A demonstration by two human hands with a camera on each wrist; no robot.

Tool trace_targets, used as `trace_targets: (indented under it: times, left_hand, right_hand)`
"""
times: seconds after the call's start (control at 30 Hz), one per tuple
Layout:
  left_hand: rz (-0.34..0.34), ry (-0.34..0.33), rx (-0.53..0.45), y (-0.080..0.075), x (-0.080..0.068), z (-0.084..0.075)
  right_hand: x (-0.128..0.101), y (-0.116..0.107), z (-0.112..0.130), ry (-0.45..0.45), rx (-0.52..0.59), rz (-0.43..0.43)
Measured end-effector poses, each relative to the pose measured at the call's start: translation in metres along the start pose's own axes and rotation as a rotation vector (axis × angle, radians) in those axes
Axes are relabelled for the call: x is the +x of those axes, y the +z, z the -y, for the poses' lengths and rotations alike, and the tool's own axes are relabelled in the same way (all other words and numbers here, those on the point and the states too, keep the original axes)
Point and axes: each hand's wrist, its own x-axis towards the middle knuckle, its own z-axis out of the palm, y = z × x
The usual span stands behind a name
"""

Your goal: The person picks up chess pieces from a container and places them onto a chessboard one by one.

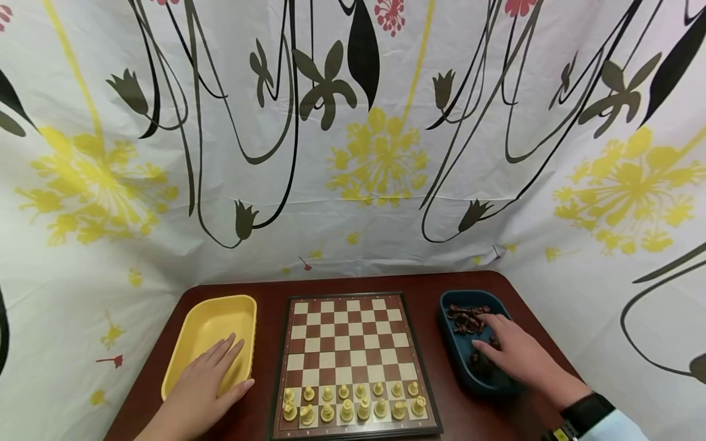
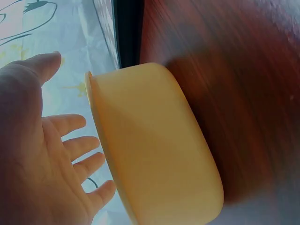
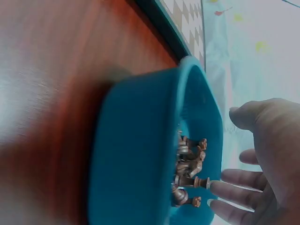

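On the right, my right hand [image 1: 517, 350] reaches over a dark blue tub [image 1: 453, 355] of brown chess pieces [image 1: 467, 318]. Its fingers are spread and slightly bent; in the right wrist view the fingertips come close to the pieces [image 3: 190, 164], and whether they touch cannot be told. My left hand [image 1: 201, 386] hovers over the yellow tub [image 1: 187, 327], fingers extended and holding nothing. From the left wrist view, those fingers lie beside the tub's rim [image 2: 96, 110]. Between the tubs lies a chessboard [image 1: 353, 343] with two rows of cream chess pieces [image 1: 346, 409] along its near side.
A dark red-brown table [image 1: 265, 318] carries both tubs and the board. Behind it and at the sides hangs a white cloth [image 1: 309, 239] with printed flowers. A black band [image 1: 587, 413] circles the right wrist, next to a light blue sleeve [image 1: 618, 429].
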Motion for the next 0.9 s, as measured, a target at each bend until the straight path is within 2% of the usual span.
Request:
trace_targets:
  times: [0.2,0.4,0.6,0.9]
  left_hand:
    - [-0.007,0.006,-0.03,0.004,-0.002,-0.003]
    - [-0.008,0.025,-0.043,0.011,-0.003,-0.004]
    - [0.006,0.013,-0.041,0.015,-0.003,-0.005]
    - [0.022,0.0,-0.045,0.016,-0.001,-0.01]
  right_hand:
    - [0.024,-0.005,0.003,-0.004,0.025,-0.016]
    - [0.055,-0.001,0.001,-0.011,-0.012,-0.027]
    - [0.083,0.001,-0.002,-0.008,-0.05,0.011]
    - [0.107,0.006,-0.003,-0.013,-0.071,0.07]
